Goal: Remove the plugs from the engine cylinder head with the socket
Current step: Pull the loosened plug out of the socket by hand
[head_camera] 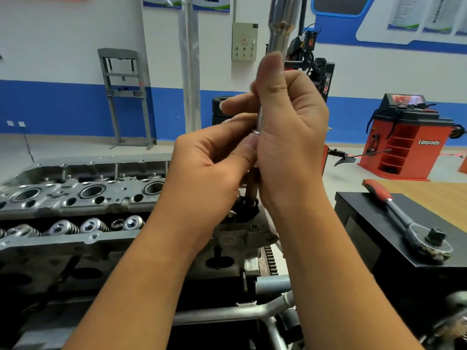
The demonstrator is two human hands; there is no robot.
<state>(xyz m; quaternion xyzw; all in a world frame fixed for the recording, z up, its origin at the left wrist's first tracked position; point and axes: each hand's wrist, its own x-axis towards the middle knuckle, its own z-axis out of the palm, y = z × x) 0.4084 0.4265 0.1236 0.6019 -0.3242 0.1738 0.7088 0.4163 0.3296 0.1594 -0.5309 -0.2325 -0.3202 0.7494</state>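
A long chrome socket [279,24] stands upright close to the camera, above the right end of the grey engine cylinder head [75,198]. My right hand [290,127] grips its shaft, thumb pointing up along it. My left hand [214,168] pinches the lower part of the shaft just beside my right palm. Below both hands a thin brownish end [252,192] of the tool or a plug sticks out over a black round opening [249,208] in the head. What is inside that opening is hidden.
A ratchet wrench [404,218] with a red handle lies on a black box [394,261] at the right. Valve springs [93,224] line the head's near side. A red wheel balancer [409,137], a grey press frame [126,97] and a tyre machine [316,69] stand behind.
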